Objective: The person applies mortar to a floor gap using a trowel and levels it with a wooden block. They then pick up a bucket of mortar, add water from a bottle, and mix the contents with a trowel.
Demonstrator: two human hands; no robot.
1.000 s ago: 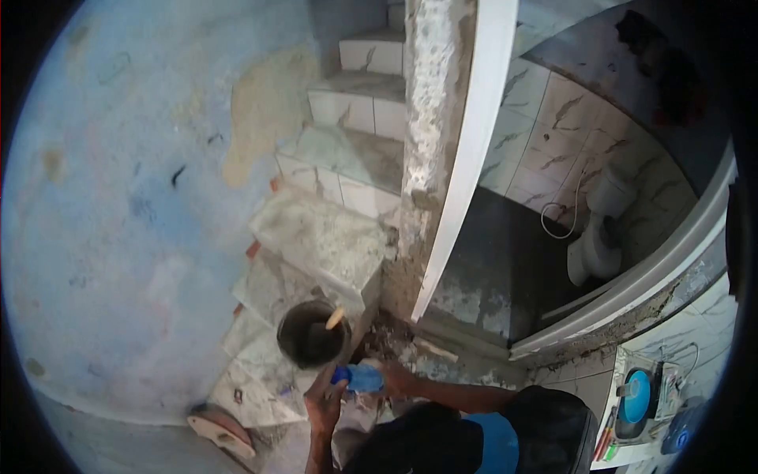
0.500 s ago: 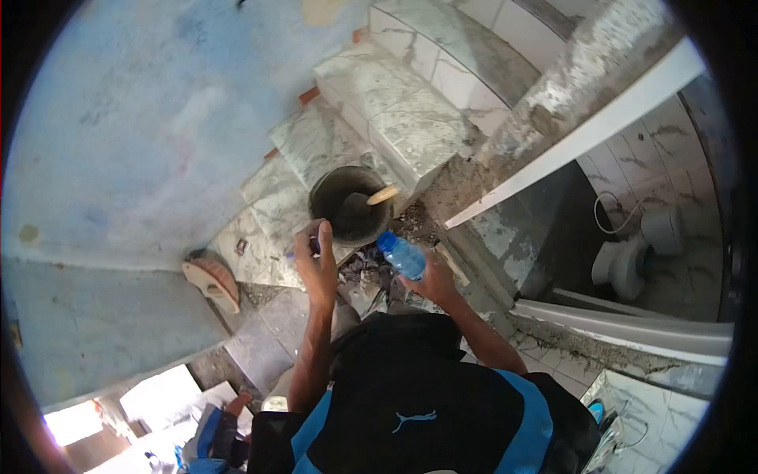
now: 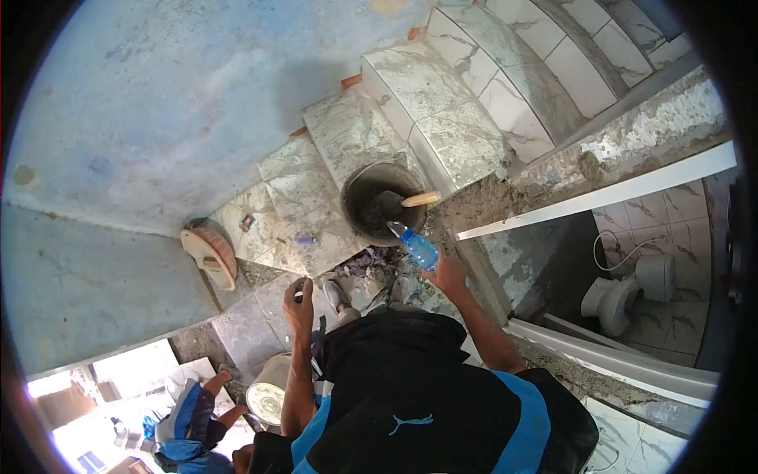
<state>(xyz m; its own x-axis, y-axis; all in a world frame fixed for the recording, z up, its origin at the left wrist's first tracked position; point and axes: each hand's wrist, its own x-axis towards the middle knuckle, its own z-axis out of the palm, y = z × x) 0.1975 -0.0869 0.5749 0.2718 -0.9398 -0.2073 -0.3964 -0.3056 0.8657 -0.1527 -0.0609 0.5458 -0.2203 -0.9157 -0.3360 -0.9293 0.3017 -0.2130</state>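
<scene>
My right hand (image 3: pixel 448 276) grips a clear blue water bottle (image 3: pixel 421 250), tilted with its blue neck toward a dark bucket (image 3: pixel 351 207). A shiny clear streak shows at the bottle's mouth, over the bucket's near rim. Inside the bucket are dark grey material and a trowel, its wooden handle (image 3: pixel 422 199) resting across the right rim. My left hand (image 3: pixel 298 306) is held lower left of the bucket, above the floor tiles, its thumb and fingers curled together; I cannot tell what small thing they may hold.
Marbled tile steps (image 3: pixel 430 107) climb to the upper right. A curved pinkish-tan object (image 3: pixel 212 254) leans by the blue wall. A small blue item (image 3: pixel 306 240) lies on the lowest step. Rubble (image 3: pixel 377 265) surrounds my feet. A pale bucket (image 3: pixel 268 393) and another person (image 3: pixel 189 423) are lower left.
The bottle has tipped further over the bucket, and a clear streak now shows at its mouth. My left hand has drawn down and away from the bucket. The view has shifted.
</scene>
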